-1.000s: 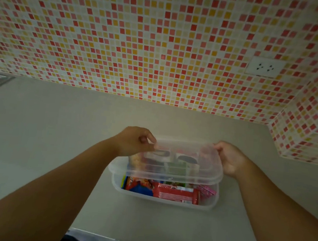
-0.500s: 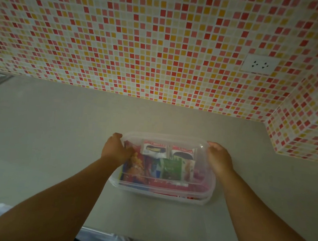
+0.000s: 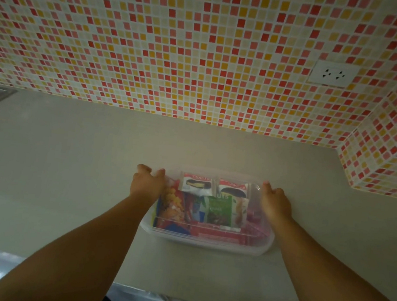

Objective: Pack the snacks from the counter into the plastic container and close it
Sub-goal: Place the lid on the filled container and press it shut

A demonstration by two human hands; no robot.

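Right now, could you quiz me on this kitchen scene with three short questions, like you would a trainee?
1. True or false: the clear lid lies on the plastic container.
2. Where are the snacks? A) on the counter B) inside the container
3. What do the left hand and right hand touch?

Key: 1 true. 2 B. 3 the lid's two short ends.

Single head-worn wide-angle view, looking forward and down over both forearms onto the counter (image 3: 67, 173), close above it. Faces the tiled wall (image 3: 202, 52); wall corner at right. No second view to overlap.
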